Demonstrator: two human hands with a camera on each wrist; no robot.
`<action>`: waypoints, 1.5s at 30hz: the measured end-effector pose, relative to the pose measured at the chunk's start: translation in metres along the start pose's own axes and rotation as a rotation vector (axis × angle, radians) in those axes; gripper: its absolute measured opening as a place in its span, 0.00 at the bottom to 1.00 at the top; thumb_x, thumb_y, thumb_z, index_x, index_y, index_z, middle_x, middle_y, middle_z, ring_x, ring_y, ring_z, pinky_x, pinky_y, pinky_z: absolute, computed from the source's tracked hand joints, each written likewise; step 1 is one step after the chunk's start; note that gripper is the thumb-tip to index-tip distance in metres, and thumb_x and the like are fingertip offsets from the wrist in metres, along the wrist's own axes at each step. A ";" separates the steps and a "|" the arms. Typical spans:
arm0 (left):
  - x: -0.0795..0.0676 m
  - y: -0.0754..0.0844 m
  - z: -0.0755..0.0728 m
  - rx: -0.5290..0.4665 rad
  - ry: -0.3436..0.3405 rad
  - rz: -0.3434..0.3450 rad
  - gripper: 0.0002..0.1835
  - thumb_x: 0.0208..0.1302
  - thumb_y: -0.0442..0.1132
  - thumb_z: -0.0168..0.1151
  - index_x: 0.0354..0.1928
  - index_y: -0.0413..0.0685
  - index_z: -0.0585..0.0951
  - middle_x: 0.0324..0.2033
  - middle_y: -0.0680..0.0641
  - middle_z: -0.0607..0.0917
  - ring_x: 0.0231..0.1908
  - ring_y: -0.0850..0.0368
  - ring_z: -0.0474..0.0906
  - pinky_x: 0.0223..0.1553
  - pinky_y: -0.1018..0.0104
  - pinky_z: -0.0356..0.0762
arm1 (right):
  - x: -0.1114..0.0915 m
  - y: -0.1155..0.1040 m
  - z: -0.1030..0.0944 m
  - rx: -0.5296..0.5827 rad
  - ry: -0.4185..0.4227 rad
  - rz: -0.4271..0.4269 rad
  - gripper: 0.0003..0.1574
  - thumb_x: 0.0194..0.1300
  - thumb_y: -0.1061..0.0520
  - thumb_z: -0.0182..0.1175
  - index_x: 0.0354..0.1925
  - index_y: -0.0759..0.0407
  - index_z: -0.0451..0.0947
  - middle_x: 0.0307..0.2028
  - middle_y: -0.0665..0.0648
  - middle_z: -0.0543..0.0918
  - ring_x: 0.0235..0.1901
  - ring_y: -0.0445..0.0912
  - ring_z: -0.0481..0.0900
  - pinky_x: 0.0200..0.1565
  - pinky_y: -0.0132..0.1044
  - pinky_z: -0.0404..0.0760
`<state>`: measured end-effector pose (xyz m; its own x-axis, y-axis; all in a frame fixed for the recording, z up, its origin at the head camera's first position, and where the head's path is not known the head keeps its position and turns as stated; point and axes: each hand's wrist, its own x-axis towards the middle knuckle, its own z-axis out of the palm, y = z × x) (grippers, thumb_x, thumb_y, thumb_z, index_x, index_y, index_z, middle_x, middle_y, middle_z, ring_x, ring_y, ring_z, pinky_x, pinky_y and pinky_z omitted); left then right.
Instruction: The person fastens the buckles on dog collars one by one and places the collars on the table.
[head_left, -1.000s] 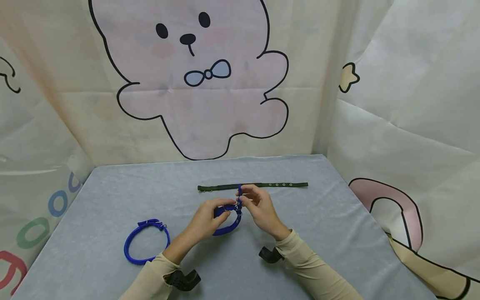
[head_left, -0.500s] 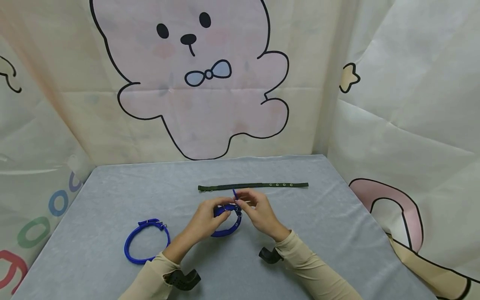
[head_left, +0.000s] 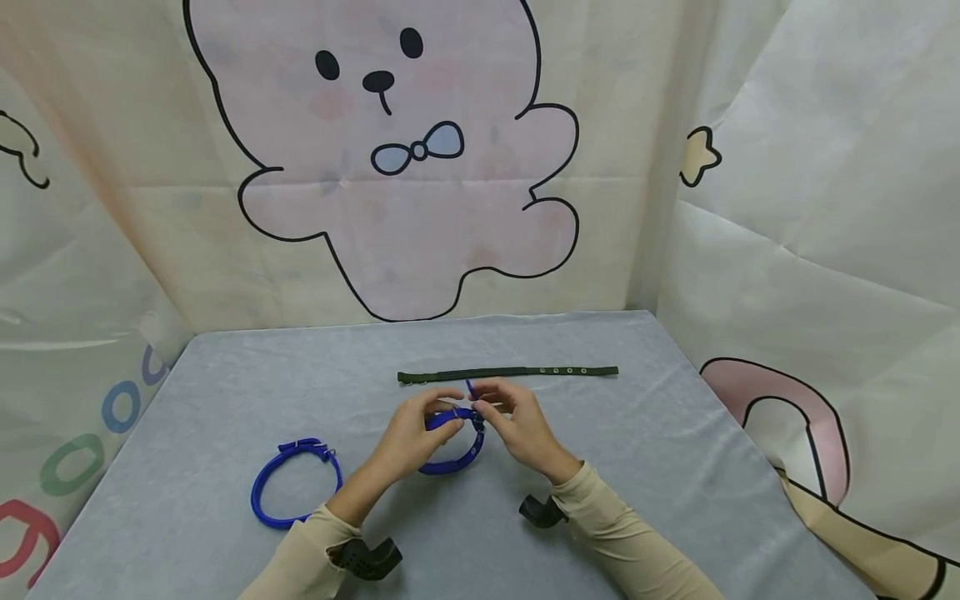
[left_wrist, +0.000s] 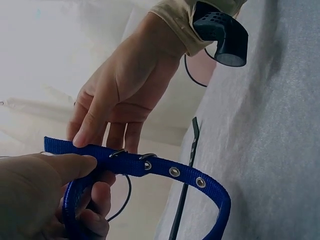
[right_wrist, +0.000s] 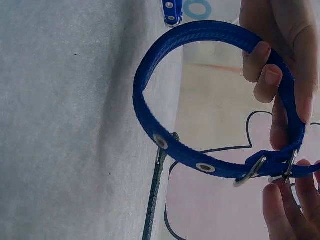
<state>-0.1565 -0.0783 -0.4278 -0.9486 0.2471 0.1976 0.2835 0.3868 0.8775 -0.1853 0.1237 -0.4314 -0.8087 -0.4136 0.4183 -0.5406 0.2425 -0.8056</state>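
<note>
A blue dog collar (head_left: 453, 465) with metal eyelets is held up in a loop between both hands, above the table. My left hand (head_left: 411, 437) pinches it beside the buckle (right_wrist: 291, 162), thumb on the outside and some fingertips inside the loop. My right hand (head_left: 527, 425) holds the collar's free strap end (left_wrist: 60, 145), its thumb lying on the strap. In the left wrist view the strap passes through the buckle, with a metal D-ring (left_wrist: 148, 156) next to it. The right fingertips (right_wrist: 277, 200) are just below the buckle in the right wrist view.
A second blue collar (head_left: 258, 492), buckled into a ring, lies on the grey tablecloth (head_left: 225, 392) to the left. Behind the hands a dark green collar (head_left: 510, 372) with eyelets lies stretched out. Printed cloth walls (head_left: 600, 250) stand around the table.
The strap end stood upright a second ago and now leans left. My right hand has shifted slightly left with it. The left index finger has lifted a little from the buckle.
</note>
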 end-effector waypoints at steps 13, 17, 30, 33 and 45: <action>0.001 -0.001 -0.003 0.011 0.064 -0.011 0.13 0.63 0.37 0.71 0.49 0.44 0.85 0.43 0.48 0.90 0.42 0.56 0.87 0.41 0.66 0.83 | 0.000 -0.001 0.001 0.021 0.007 0.024 0.18 0.74 0.60 0.58 0.59 0.65 0.76 0.47 0.64 0.86 0.48 0.57 0.86 0.45 0.34 0.83; 0.002 -0.002 -0.003 0.024 0.066 0.005 0.13 0.64 0.38 0.71 0.49 0.43 0.85 0.42 0.48 0.91 0.44 0.56 0.87 0.46 0.62 0.83 | 0.000 -0.002 0.001 0.023 0.012 0.016 0.18 0.74 0.60 0.58 0.58 0.64 0.76 0.47 0.64 0.86 0.48 0.57 0.86 0.45 0.33 0.83; 0.002 -0.002 -0.002 -0.018 0.066 0.022 0.13 0.63 0.36 0.71 0.49 0.44 0.86 0.43 0.45 0.90 0.45 0.52 0.88 0.53 0.43 0.81 | -0.001 -0.001 0.002 0.000 0.016 -0.048 0.14 0.75 0.61 0.57 0.57 0.59 0.75 0.50 0.65 0.83 0.46 0.63 0.84 0.41 0.34 0.84; 0.003 -0.003 -0.001 -0.016 0.080 0.035 0.12 0.63 0.36 0.71 0.48 0.45 0.87 0.43 0.45 0.90 0.45 0.52 0.88 0.52 0.47 0.83 | 0.000 -0.001 0.001 -0.006 0.013 -0.048 0.15 0.76 0.61 0.56 0.58 0.59 0.74 0.51 0.65 0.82 0.47 0.60 0.83 0.40 0.36 0.85; 0.003 -0.002 -0.005 -0.032 0.121 0.031 0.12 0.61 0.35 0.72 0.47 0.44 0.87 0.41 0.45 0.91 0.42 0.53 0.88 0.47 0.51 0.85 | 0.000 -0.002 -0.001 0.025 -0.021 -0.007 0.17 0.78 0.62 0.51 0.60 0.61 0.78 0.55 0.63 0.81 0.46 0.50 0.80 0.43 0.49 0.87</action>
<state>-0.1607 -0.0828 -0.4267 -0.9501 0.1485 0.2744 0.3100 0.3514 0.8834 -0.1845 0.1246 -0.4293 -0.7997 -0.4334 0.4155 -0.5402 0.2173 -0.8130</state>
